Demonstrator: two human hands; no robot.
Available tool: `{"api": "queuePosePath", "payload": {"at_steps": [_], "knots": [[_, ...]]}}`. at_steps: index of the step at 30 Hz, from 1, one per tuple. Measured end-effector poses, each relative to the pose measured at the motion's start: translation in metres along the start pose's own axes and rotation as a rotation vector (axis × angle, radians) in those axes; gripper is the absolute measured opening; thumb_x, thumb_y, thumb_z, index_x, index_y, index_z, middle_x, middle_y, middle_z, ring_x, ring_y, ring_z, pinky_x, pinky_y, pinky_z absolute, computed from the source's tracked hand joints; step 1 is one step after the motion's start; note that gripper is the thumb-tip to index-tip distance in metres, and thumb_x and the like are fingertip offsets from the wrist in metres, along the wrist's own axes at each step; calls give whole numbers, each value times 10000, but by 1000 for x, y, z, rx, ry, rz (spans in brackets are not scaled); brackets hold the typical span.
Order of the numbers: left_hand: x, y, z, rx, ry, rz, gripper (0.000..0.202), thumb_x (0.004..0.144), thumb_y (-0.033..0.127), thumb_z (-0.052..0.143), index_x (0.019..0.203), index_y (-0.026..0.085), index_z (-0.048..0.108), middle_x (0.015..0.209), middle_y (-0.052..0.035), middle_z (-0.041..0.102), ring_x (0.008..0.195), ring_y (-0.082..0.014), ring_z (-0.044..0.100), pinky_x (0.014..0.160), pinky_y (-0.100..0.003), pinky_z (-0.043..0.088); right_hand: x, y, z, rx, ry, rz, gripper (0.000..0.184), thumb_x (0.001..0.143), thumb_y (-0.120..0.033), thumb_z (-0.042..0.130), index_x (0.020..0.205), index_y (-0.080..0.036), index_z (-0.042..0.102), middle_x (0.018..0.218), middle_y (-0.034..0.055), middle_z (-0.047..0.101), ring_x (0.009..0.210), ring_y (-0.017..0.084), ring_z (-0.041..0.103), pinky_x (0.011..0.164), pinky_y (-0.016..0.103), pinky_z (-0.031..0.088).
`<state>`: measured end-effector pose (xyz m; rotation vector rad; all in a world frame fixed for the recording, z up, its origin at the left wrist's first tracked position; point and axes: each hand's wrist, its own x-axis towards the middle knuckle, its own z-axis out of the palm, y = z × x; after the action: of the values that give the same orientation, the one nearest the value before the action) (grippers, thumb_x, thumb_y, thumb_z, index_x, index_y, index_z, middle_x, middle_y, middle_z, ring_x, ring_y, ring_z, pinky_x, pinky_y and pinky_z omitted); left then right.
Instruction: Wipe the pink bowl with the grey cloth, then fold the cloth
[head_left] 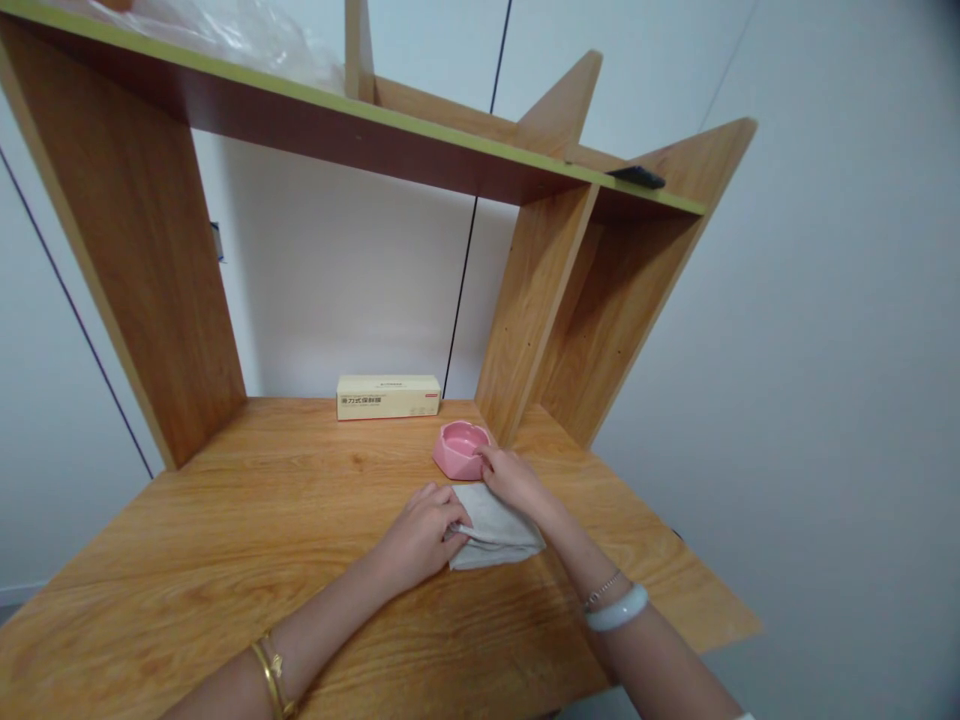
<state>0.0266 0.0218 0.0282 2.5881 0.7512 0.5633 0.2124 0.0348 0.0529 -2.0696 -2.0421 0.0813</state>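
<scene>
A folded light grey cloth (pixel 499 527) lies on the wooden desk in the middle of the view. My left hand (pixel 426 530) is closed on its left edge, fingers curled over the fold. Just behind the cloth sits a pink faceted ashtray (pixel 454 462), upright, with a notched rim. The fingers of my right hand (pixel 514 480) are closed on the ashtray's right rim, and its wrist passes above the cloth's right side. My right thumb is partly hidden.
A long cream box (pixel 388 398) with printed lettering stands at the back of the desk (pixel 225 560). Wooden shelf panels (pixel 536 310) rise behind and on both sides. On the upper shelf are clear plastic wrap (pixel 247 40) and a flat black object (pixel 637 177).
</scene>
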Motion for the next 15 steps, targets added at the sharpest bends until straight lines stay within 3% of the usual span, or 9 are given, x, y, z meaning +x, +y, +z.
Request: {"api": "queuePosePath", "payload": {"at_steps": [4, 8, 12, 15], "knots": [[-8, 7, -10, 59, -88, 18, 191, 753, 352, 554, 884, 248, 645, 919, -36, 571, 926, -215, 487, 827, -338, 356, -3, 0, -1, 11, -10, 21, 318, 791, -108, 392, 1035, -158, 590, 1007, 114, 644, 934, 220, 587, 737, 264, 371], [-10, 0, -23, 29, -35, -26, 247, 800, 389, 463, 891, 242, 640, 901, -40, 603, 898, -209, 514, 804, -329, 366, -8, -4, -12, 47, 21, 35, 301, 771, -89, 402, 977, -169, 606, 981, 102, 647, 922, 215, 581, 743, 266, 369], [-10, -34, -34, -122, 69, -192, 251, 788, 370, 442, 796, 193, 620, 793, -39, 624, 757, -175, 538, 696, -274, 379, -8, -30, -14, 232, 156, -85, 398, 729, -47, 415, 1066, -202, 560, 981, 66, 625, 864, 172, 564, 743, 254, 376], [-15, -67, -36, -375, 194, -382, 323, 769, 413, 414, 584, 171, 520, 560, -8, 540, 565, -138, 476, 556, -246, 341, -4, -65, 5, 517, 50, -193, 389, 699, -29, 421, 1016, -203, 565, 705, -10, 574, 635, 114, 516, 589, 205, 376]]}}
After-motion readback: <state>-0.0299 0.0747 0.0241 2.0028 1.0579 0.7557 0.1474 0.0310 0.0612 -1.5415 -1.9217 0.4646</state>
